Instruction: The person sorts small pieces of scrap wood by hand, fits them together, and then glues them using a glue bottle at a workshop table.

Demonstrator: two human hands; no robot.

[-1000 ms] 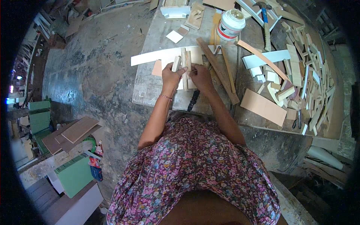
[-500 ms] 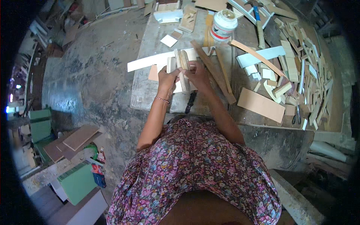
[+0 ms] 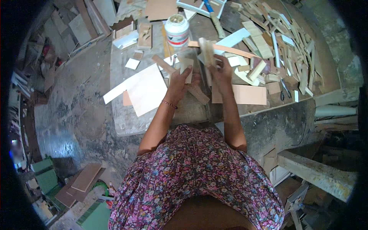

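Observation:
My left hand (image 3: 178, 86) grips a small pale wooden block (image 3: 186, 69), thumb pressed on its face. To the right of it, my right hand (image 3: 221, 74) holds a longer grooved wooden strip (image 3: 207, 51) upright; motion blurs it a little. Both pieces are raised over the workbench, apart from each other. Beneath my hands lies a brown wooden strip (image 3: 199, 94), partly hidden. On my left a large white board (image 3: 150, 89) rests on the bench. A white tub (image 3: 177, 31) with a red band stands open beyond my hands.
A heap of wood offcuts (image 3: 303, 50) covers the bench's right side. Scissors (image 3: 284, 92) lie near its front edge, beside a flat tan board (image 3: 249, 94). A blue-and-tan-handled hammer (image 3: 214, 21) lies at the back. Small wooden pieces (image 3: 145, 36) sit at the far left.
The block and the grooved strip, held close together before, are now apart; my right hand has carried the strip rightward. The view has shifted right, and more of the white board shows.

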